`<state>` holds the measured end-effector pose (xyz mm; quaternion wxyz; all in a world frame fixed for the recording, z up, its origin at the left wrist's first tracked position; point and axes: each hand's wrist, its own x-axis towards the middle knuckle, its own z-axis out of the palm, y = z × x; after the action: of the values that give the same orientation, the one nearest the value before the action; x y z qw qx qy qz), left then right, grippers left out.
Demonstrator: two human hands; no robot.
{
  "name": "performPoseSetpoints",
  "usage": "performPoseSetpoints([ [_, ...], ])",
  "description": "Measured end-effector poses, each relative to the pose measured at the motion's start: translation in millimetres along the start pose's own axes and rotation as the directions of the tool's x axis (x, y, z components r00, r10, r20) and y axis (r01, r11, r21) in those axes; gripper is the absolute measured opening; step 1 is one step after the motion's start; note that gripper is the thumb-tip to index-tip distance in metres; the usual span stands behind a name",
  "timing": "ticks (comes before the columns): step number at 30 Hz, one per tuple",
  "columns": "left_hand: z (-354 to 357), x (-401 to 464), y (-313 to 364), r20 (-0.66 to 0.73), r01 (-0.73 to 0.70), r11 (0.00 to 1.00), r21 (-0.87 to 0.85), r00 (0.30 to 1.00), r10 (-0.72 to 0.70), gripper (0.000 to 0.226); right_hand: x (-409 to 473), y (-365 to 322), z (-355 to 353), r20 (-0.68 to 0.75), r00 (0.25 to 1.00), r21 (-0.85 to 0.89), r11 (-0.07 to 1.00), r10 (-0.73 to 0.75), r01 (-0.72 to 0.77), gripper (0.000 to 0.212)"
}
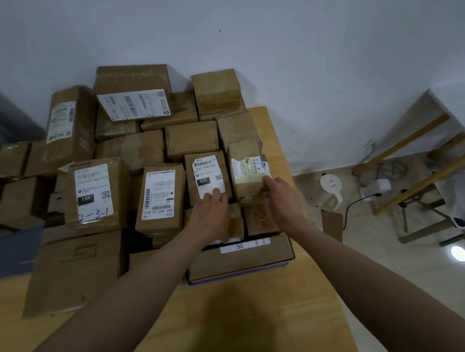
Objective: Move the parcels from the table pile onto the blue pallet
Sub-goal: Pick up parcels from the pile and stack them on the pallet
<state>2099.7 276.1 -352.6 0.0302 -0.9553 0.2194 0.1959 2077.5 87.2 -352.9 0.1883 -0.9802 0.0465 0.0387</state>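
Note:
A pile of brown cardboard parcels covers the far half of the wooden table [239, 317]. My left hand [211, 214] lies with fingers extended on the near end of a small parcel with a white "032" label [207, 172]. My right hand [280, 199] touches the near right corner of the neighbouring parcel with a yellowed label [246, 171]; its fingers curl round that corner. Both parcels stand in the pile's front right part. No blue pallet is in view.
Larger parcels lie left, one marked "15H" [94, 194] and one flat box [73, 270]. A flat box [239, 257] lies nearest me. Right of the table, a white table with wooden legs [421, 140], cables and a white jug [331, 184] occupy the floor.

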Motion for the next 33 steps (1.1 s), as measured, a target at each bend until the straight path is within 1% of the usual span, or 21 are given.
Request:
performPoseSetpoints([
  [3,-4.9,0.3,-2.0,0.018,0.0,1.0,0.006,1.0,0.0,0.104,1.8,3.4,-0.4,-0.012,1.0,-0.002,1.0,-0.013,0.013,0.028],
  [6,-8.3,-0.6,-1.7,0.035,0.009,1.0,0.005,0.999,-0.009,0.102,3.8,2.6,0.1,-0.018,1.0,0.002,1.0,-0.024,0.024,0.03],
  [12,-8.1,-0.9,2.1,0.032,0.021,1.0,0.021,0.999,-0.022,0.099,3.7,10.0,1.6,-0.076,0.995,0.062,0.997,0.06,-0.055,0.032],
  [16,-8.3,0.7,4.7,0.033,0.033,0.999,0.03,0.999,-0.034,0.098,2.3,11.9,1.0,-0.087,0.994,0.069,0.996,0.065,-0.059,0.029],
  [18,-8.0,0.9,6.9,0.034,0.043,0.998,0.043,0.998,-0.045,0.098,3.6,13.4,0.7,-0.078,0.994,0.107,0.992,0.072,-0.063,0.028],
  [20,-6.8,0.7,8.3,0.031,0.052,0.997,0.051,0.998,-0.053,0.099,6.0,14.5,0.7,-0.048,0.997,0.182,0.982,0.059,-0.05,0.035],
  [23,-6.1,0.4,9.4,0.028,0.054,0.997,0.048,0.998,-0.055,0.099,8.4,7.9,1.9,0.047,0.999,0.266,0.964,0.007,-0.019,0.058],
  [26,-5.9,-0.3,10.6,0.032,0.057,0.998,0.034,0.998,-0.058,0.1,11.6,-10.5,7.3,0.113,0.988,0.343,0.929,0.106,-0.139,0.077],
  [29,-4.9,-0.2,10.3,0.027,0.055,0.998,0.033,0.998,-0.056,0.102,17.4,-27.3,12.7,0.103,0.978,0.297,0.933,0.182,-0.204,0.085],
  [33,-4.6,0.2,7.5,0.025,0.052,0.998,0.036,0.998,-0.053,0.1,18.1,-34.9,11.0,0.083,0.973,0.234,0.945,0.213,-0.227,0.087],
])
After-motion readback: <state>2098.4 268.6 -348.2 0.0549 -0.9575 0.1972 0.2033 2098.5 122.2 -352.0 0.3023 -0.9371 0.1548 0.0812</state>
